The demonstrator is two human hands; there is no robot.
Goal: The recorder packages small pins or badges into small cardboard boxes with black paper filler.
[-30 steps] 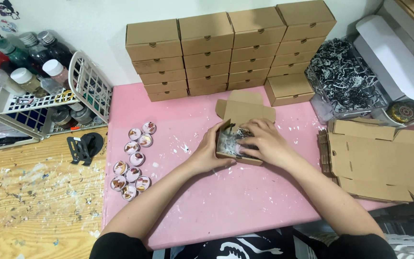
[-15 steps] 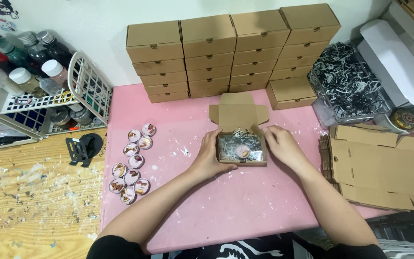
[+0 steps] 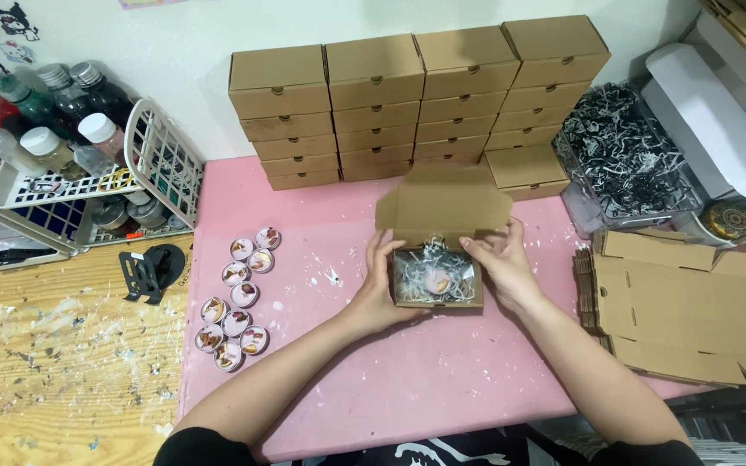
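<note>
Far across the pink desk (image 3: 442,380), a wall of closed cardboard boxes (image 3: 416,95) stands stacked. At the right, a clear bin (image 3: 628,160) holds black-and-white shredded paper. Mid-desk, the open carton (image 3: 438,280), lid up, holds shred and a pink round tin; this looks like the closing step, and folding the lid down seems next. Left hand (image 3: 377,293) and right hand (image 3: 498,259) clasp its sides. Loose tins (image 3: 237,298) wait at the left.

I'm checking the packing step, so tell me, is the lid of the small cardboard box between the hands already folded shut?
No, the small cardboard box has its lid standing open, showing shredded paper and a round pink tin inside.
</note>
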